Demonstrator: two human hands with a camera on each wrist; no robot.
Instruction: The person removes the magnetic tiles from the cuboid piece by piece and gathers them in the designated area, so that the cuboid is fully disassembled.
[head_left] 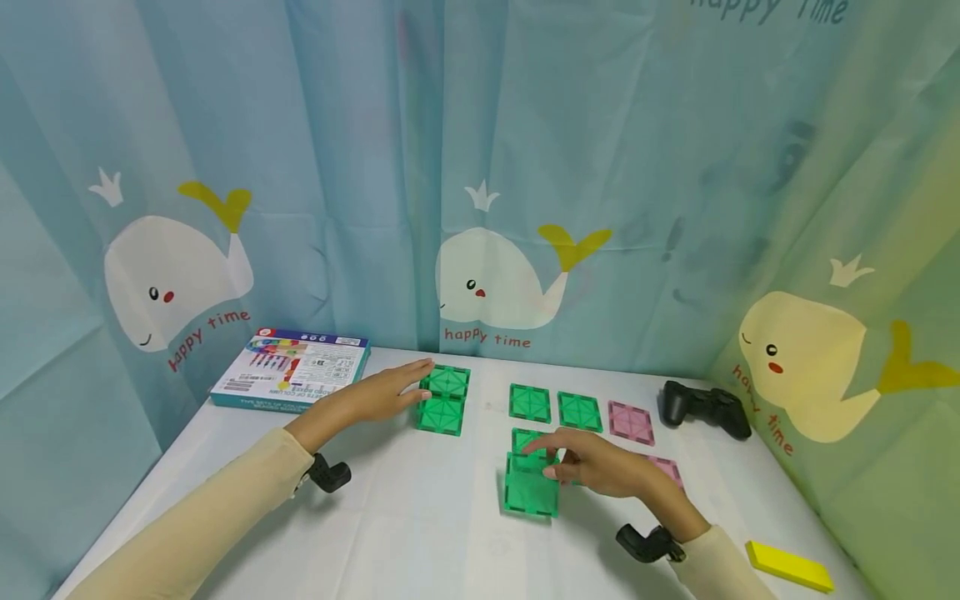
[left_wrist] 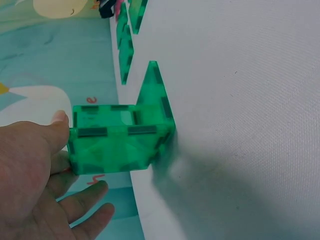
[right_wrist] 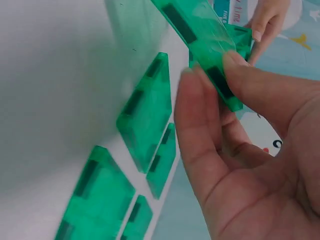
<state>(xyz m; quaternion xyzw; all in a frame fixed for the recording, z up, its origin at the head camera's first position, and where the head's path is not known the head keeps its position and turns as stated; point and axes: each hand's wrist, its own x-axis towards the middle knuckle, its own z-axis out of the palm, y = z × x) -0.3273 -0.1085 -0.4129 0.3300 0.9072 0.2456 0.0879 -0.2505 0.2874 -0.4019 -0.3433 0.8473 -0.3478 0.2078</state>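
My left hand grips the edge of joined green magnetic tiles with thumb and fingers. In the left wrist view these tiles stand up from the white table, joined to another green tile at their foot. My right hand pinches a green square magnetic tile between thumb and fingers, raised above the table. Behind that tile, another green tile is partly covered. Two more green tiles, one at the left and one at the right, lie farther back.
Pink tiles lie right of the green ones, one partly hidden by my right hand. A black game controller sits at the back right, a yellow block at the front right. A flat toy box lies at the back left, before the whale-print curtain.
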